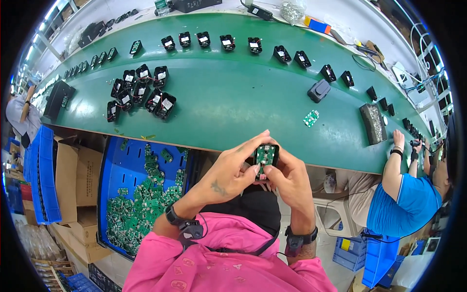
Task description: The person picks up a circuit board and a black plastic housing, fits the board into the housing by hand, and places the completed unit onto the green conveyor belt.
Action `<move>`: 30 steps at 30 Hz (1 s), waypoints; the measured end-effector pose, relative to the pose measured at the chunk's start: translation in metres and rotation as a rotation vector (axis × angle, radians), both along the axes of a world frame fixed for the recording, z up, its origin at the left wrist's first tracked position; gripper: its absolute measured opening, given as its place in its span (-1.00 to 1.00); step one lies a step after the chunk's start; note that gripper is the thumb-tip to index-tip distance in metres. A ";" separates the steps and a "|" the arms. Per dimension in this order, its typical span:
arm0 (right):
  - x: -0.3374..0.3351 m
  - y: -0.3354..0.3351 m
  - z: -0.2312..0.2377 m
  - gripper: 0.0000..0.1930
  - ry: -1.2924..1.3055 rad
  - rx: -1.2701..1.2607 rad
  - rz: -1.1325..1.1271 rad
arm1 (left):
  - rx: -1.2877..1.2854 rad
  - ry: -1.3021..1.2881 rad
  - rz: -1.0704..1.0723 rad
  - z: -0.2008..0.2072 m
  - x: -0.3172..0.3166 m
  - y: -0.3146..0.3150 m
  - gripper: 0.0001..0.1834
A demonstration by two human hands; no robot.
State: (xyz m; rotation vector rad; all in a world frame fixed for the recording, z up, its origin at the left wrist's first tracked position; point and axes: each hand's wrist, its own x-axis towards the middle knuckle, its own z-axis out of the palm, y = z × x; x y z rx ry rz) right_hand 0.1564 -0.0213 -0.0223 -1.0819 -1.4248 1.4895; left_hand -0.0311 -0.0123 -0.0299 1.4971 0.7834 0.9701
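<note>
Close in front of me, both hands hold a small black plastic housing (pixel 277 155) with a green circuit board (pixel 265 153) set in its opening. My left hand (pixel 231 168) grips the housing's left side, its thumb on the board's lower part. From the other side my right hand (pixel 291 177) wraps round it, thumb pressing the board beside the left thumb. Whether the board is fully seated cannot be made out. On the bench ahead lie a loose green circuit board (pixel 311 118) and a dark grey battery-like block (pixel 319 91).
A green bench (pixel 214 117) spans ahead, with clustered black housings (pixel 140 92) at left and a row of housings (pixel 227 43) behind. A blue bin (pixel 113 170) of circuit boards stands lower left. At right are a dark foam block (pixel 372 124) and a person in blue (pixel 406 207).
</note>
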 end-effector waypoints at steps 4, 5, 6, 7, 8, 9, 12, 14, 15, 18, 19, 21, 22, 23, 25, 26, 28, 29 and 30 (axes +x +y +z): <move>-0.004 0.014 -0.018 -0.75 0.124 -0.183 -0.023 | -0.221 -0.146 0.016 -0.007 0.004 0.013 -0.38; -0.003 0.015 -0.018 -0.75 0.125 -0.184 -0.018 | -0.462 -0.222 -0.011 -0.004 0.002 0.017 -0.40; -0.002 0.015 -0.018 -0.75 0.274 -0.298 -0.015 | -0.579 -0.289 -0.031 -0.003 0.000 0.020 -0.41; -0.002 0.015 -0.016 -0.74 0.423 -0.411 -0.013 | -0.579 -0.289 -0.027 -0.006 -0.002 0.024 -0.41; -0.002 0.016 -0.014 -0.67 0.470 -0.423 -0.012 | -0.668 -0.396 -0.016 -0.010 -0.004 0.027 -0.41; -0.002 0.017 -0.011 -0.67 0.471 -0.423 -0.012 | -0.756 -0.502 -0.005 -0.011 -0.005 0.030 -0.41; -0.005 0.020 -0.004 -0.66 0.490 -0.497 -0.036 | -0.791 -0.554 -0.010 -0.005 -0.008 0.032 -0.44; -0.005 0.022 -0.002 -0.65 0.517 -0.535 -0.025 | -0.808 -0.590 -0.018 -0.002 -0.010 0.033 -0.46; -0.005 0.023 -0.002 -0.65 0.516 -0.535 -0.025 | -0.824 -0.590 -0.017 0.000 -0.010 0.034 -0.48; -0.006 0.024 -0.005 -0.66 0.546 -0.534 0.003 | -0.817 -0.554 -0.040 0.004 -0.012 0.035 -0.50; -0.008 0.023 -0.005 -0.67 0.522 -0.485 -0.006 | -0.794 -0.518 -0.067 0.006 -0.013 0.035 -0.49; -0.010 0.020 -0.001 -0.65 0.496 -0.433 -0.017 | -0.543 -0.337 -0.023 0.014 -0.009 0.026 -0.49; -0.011 0.016 0.004 -0.61 0.321 -0.279 -0.019 | -0.292 -0.157 0.021 0.015 -0.008 0.021 -0.49; -0.011 0.011 0.006 -0.56 0.147 -0.125 -0.018 | -0.157 -0.116 0.052 0.011 -0.008 0.017 -0.49; -0.011 0.009 0.004 -0.52 0.134 -0.098 0.015 | -0.125 -0.112 0.029 0.010 -0.011 0.014 -0.53; -0.015 0.006 0.005 -0.54 0.109 -0.058 -0.031 | -0.123 -0.114 0.033 0.008 -0.008 0.010 -0.53; -0.019 0.008 -0.007 -0.63 -0.127 0.294 -0.169 | 0.305 0.072 0.393 -0.004 0.012 0.007 -0.60; -0.025 0.008 -0.008 -0.63 -0.124 0.296 -0.162 | 0.308 0.074 0.400 -0.007 0.017 0.004 -0.60; -0.034 0.005 -0.009 -0.65 -0.225 0.351 -0.284 | 0.276 0.111 0.473 -0.009 0.022 0.000 -0.61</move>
